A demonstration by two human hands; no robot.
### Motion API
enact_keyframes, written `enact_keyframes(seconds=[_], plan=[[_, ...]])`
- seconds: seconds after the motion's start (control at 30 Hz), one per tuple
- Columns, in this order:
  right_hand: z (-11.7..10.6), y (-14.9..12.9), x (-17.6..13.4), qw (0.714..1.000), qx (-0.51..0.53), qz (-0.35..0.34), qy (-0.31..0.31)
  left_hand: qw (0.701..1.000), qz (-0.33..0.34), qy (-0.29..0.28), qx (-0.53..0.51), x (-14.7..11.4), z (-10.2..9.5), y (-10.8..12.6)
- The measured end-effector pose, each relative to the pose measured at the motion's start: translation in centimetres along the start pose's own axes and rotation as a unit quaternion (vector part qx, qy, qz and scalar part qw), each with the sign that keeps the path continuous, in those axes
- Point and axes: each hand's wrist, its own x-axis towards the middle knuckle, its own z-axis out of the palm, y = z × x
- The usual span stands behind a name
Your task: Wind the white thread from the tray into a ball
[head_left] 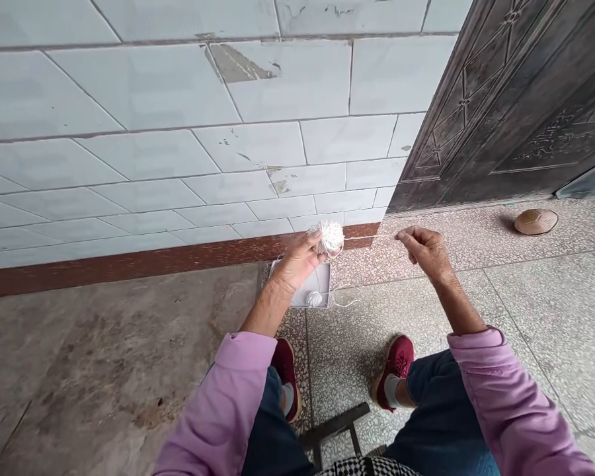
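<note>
My left hand is closed around a ball of white yarn, held up in front of the tiled wall. From the ball a strand of yarn runs nearly level to the right. Its far end is pinched between the thumb and fingers of my right hand. Below my left hand, a shallow white tray lies on the floor, partly hidden by that hand and wrist. A smaller white yarn ball sits in it, and loose yarn trails over its right edge.
The white tiled wall rises ahead, with a dark carved door to its right. A brown ball lies by the door. Between my red shoes and my lap is part of a dark stool frame.
</note>
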Motion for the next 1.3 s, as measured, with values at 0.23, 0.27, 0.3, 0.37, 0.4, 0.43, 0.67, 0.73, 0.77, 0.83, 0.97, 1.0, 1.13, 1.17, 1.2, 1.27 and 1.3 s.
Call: enact_keyframes(seconds=[0.23,0.27,0.3,0.37,0.4,0.43,0.67,0.73,0.77,0.83,0.97,1.0,1.13,1.17,1.2,1.27,1.3], plan=[[-1.6,0.6,0.3,0.982,-0.186,-0.018,0.004,0.999,-0.028,-0.008,0.030,0.2,-0.1,-0.1],[-2.2,0.8,0.5,0.979,-0.203,-0.021,0.024,0.999,-0.019,0.001,0.029,0.3,-0.1,0.0],[-2.9,1.1,0.7,0.973,-0.223,-0.023,0.047,1.000,-0.008,0.006,0.028,0.3,-0.2,0.1],[-4.6,1.9,1.2,0.957,-0.272,-0.018,0.096,1.000,0.007,0.008,0.028,0.3,-0.3,0.5],[-5.5,2.5,1.4,0.947,-0.301,-0.008,0.115,0.999,0.013,0.007,0.028,0.3,-0.3,0.7],[-6.4,3.2,1.6,0.935,-0.331,0.006,0.127,0.999,0.016,0.006,0.028,0.3,-0.4,0.9],[-6.6,4.8,1.2,0.934,-0.355,0.040,0.011,0.997,-0.008,-0.033,0.066,0.3,0.1,0.1],[-4.0,3.6,0.6,0.971,-0.234,0.003,-0.055,0.995,-0.023,-0.058,0.077,0.2,0.6,-0.4],[-2.6,2.9,0.3,0.982,-0.166,-0.011,-0.087,0.993,-0.030,-0.072,0.084,0.1,0.9,-0.7],[0.3,1.7,-0.1,0.989,-0.048,-0.028,-0.137,0.988,-0.036,-0.104,0.109,-0.2,1.3,-1.0],[3.8,0.2,-0.7,0.982,0.061,-0.052,-0.171,0.960,-0.061,-0.203,0.185,-0.9,1.9,-1.2],[4.1,0.1,-0.8,0.980,0.068,-0.058,-0.177,0.950,-0.075,-0.230,0.199,-1.1,2.0,-1.2],[4.4,0.0,-1.2,0.965,0.079,-0.077,-0.239,0.906,-0.125,-0.331,0.230,-1.7,2.4,-0.9],[4.4,0.0,-1.3,0.958,0.091,-0.071,-0.262,0.898,-0.132,-0.347,0.236,-1.9,2.5,-0.7],[4.4,0.0,-1.4,0.951,0.106,-0.057,-0.283,0.894,-0.136,-0.353,0.240,-2.0,2.5,-0.5],[4.5,0.0,-1.5,0.941,0.138,-0.021,-0.308,0.899,-0.138,-0.338,0.241,-2.1,2.4,-0.2],[4.5,-0.1,-1.4,0.939,0.149,-0.007,-0.311,0.906,-0.137,-0.323,0.236,-2.1,2.3,-0.1]])
